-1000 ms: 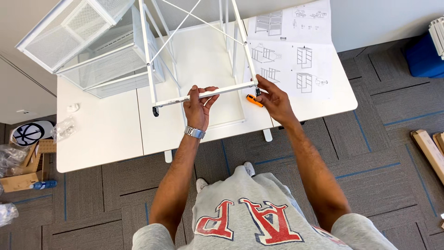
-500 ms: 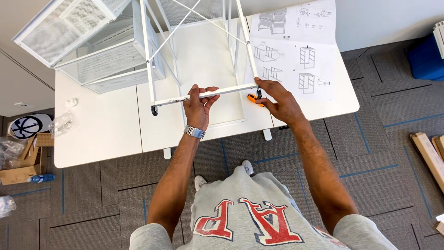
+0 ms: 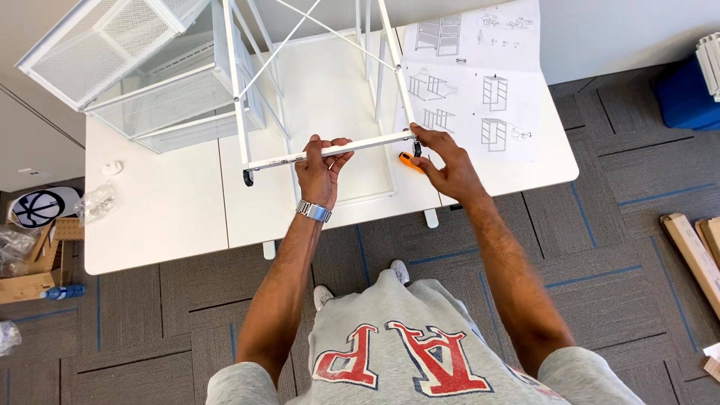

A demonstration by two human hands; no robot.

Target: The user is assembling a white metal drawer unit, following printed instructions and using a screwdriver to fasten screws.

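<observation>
A white metal frame (image 3: 247,112) with crossed braces lies on a white table (image 3: 157,217). My left hand (image 3: 321,166) grips the frame's near crossbar (image 3: 375,142) from below; a metal watch is on that wrist. My right hand (image 3: 442,161) is at the bar's right end by a small black foot (image 3: 417,148), with an orange-handled tool (image 3: 409,160) under its fingers. Another black foot (image 3: 247,178) sits at the bar's left end.
White mesh baskets (image 3: 105,45) are stacked at the table's back left. An unfolded instruction sheet (image 3: 480,82) lies at the right. A small bag of fittings (image 3: 96,202) rests near the left edge. Cardboard and packaging sit on the carpet at left, wooden boards (image 3: 694,251) at right, a blue bin (image 3: 686,94) beyond.
Both hands have stayed on the crossbar; the right hand's fingers shifted slightly at the bar's right end. The frame has hardly moved.
</observation>
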